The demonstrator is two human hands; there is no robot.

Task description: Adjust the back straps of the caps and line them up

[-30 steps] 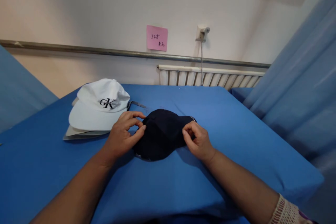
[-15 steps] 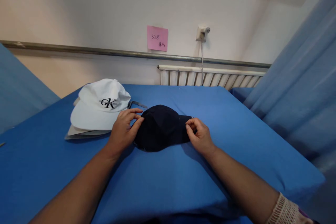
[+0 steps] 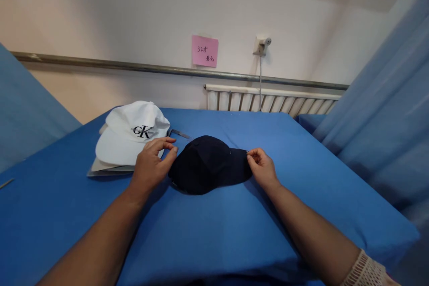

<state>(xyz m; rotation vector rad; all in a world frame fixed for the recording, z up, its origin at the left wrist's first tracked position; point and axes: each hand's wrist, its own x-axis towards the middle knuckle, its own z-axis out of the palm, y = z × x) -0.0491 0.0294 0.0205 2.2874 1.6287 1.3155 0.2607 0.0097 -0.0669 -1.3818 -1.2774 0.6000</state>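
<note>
A dark navy baseball cap (image 3: 204, 165) rests on the blue-covered table, its brim pointing right. At the brim's right end, the thumb and fingertips of my right hand (image 3: 263, 167) are pinched on the edge. My left hand (image 3: 152, 163) hovers by the back of the crown, thumb and forefinger apart with nothing between them. Behind that hand sits a white cap (image 3: 130, 132) with black lettering, stacked over at least one paler brim (image 3: 107, 170). A thin dark strap (image 3: 180, 133) sticks out from the stack's right side.
The blue cover (image 3: 201, 237) spreads over the table up to the wall. Blue curtains (image 3: 378, 111) hang at both sides. Along the wall run a metal rail (image 3: 150, 69) and a white radiator (image 3: 248, 99). A pink note (image 3: 205, 51) and a plugged socket (image 3: 261, 46) are above.
My left hand has drawn back slightly leftward from the dark cap's crown. My right hand has slid outward to the brim's tip, showing more of the brim. The view has shifted slightly.
</note>
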